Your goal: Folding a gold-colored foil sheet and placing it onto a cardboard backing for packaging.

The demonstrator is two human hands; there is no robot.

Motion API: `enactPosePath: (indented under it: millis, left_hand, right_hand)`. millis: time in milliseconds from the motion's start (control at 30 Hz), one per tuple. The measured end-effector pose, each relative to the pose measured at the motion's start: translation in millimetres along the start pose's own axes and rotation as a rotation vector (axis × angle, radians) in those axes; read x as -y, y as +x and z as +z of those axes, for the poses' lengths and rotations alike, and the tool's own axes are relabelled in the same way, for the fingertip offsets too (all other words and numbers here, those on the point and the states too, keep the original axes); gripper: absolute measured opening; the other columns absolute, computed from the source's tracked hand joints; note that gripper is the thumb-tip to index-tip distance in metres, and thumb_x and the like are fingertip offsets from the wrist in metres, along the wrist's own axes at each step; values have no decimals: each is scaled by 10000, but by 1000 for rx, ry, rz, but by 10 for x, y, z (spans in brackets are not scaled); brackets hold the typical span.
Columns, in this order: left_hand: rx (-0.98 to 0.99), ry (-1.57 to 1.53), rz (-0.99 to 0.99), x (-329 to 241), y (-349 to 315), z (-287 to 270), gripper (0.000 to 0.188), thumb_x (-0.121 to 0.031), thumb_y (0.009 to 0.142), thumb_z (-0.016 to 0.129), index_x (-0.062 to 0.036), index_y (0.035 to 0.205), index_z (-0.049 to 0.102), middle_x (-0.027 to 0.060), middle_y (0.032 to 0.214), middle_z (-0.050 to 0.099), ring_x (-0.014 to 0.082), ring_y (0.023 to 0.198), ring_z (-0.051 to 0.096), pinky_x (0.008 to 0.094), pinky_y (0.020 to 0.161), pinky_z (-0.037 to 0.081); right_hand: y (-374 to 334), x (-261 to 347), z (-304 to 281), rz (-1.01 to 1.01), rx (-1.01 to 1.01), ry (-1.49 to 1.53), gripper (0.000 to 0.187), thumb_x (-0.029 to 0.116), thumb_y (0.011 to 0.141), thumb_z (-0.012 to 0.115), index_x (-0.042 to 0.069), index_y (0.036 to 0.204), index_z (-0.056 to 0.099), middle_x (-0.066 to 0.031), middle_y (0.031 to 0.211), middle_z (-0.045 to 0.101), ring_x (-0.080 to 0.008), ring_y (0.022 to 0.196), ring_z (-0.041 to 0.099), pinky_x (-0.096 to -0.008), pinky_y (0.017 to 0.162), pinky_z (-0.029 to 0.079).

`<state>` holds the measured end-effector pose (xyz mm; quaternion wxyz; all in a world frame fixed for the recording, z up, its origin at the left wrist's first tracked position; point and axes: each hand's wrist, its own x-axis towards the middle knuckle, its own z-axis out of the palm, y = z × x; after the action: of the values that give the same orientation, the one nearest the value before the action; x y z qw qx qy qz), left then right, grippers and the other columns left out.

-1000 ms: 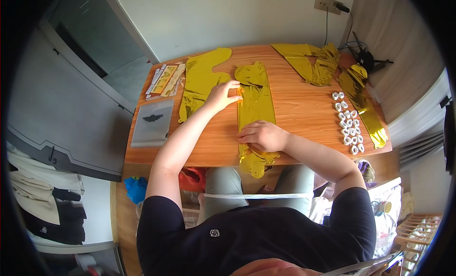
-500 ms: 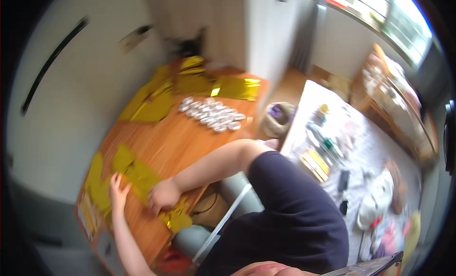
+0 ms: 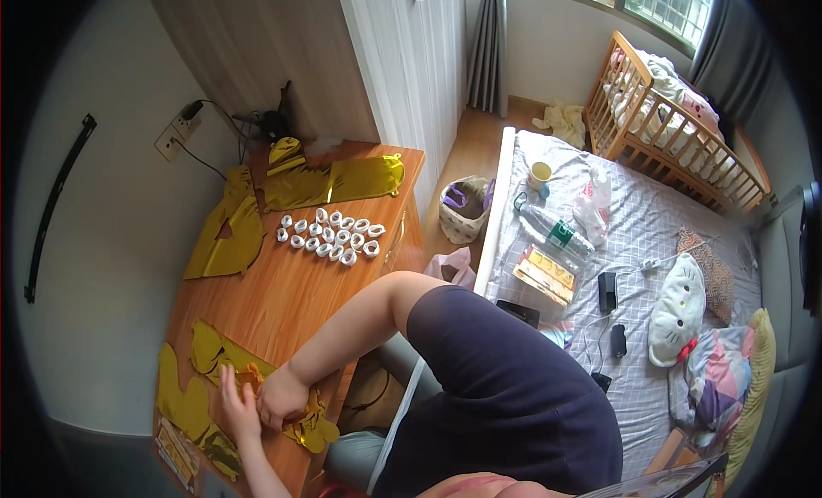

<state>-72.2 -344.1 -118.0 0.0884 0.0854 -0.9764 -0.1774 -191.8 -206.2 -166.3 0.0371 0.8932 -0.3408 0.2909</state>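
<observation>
A flat gold foil balloon lies crumpled at the near edge of the wooden desk, partly under my hands. My right hand is closed on it, fingers curled down and partly hidden. Beside it, my left hand has its fingers stretched out against a bunched, orange-tinted piece of the foil. Just beyond both hands, another stretch of gold foil lies on the desk; whether it joins the held piece I cannot tell. To the left rests a separate flat gold balloon.
Several small white rolls stand in rows on the desk. More flat gold balloons lie at its back, near a wall socket with cables. A bed with a bottle and cup is at right.
My left hand has come closer to my right hand, and the foil between them is now bunched. My right hand stays closed on the foil. The view has turned and sharpened.
</observation>
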Motion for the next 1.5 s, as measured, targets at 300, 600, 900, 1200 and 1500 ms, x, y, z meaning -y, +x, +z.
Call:
enactPosePath:
  millis: [300,600,900,1200,1500]
  left_hand:
    - [188,-144,94,220,32,187,658,-461,1113,291,-96,1654,204,151,1725,169,345,1591,153,455,1277,169]
    - [152,176,132,360,69,405,739,-404,1048,440,-9,1631,214,178,1706,217,328,1582,202,460,1280,185]
    - [100,245,83,136,-52,289,1124,-764,867,594,9,1609,256,167,1694,248,305,1576,219,435,1281,204]
    - [126,272,20,112,-111,289,1125,-790,887,544,-50,1647,170,131,1720,189,272,1593,162,424,1302,158]
    - [134,274,8,61,-96,288,1159,-813,871,542,-48,1648,149,127,1722,182,267,1594,159,421,1303,151]
  right_hand:
    - [-32,15,-62,-36,-35,-29,142,232,954,644,119,933,726,-59,981,724,-307,963,671,-470,827,518]
    - [-57,156,-230,-32,-207,276,248,152,912,621,125,1119,756,-97,1015,762,-315,918,714,-434,785,571]
    - [-212,-96,-952,856,437,-396,179,175,889,653,135,1049,720,-140,1034,740,-313,956,741,-423,781,598]
    - [-457,139,-1088,341,278,-232,317,179,856,729,164,1173,724,-46,1238,693,-265,1080,684,-409,904,548]
    - [-435,386,-851,651,22,101,483,165,878,761,75,1337,637,-180,1290,636,-334,1084,663,-427,937,538]
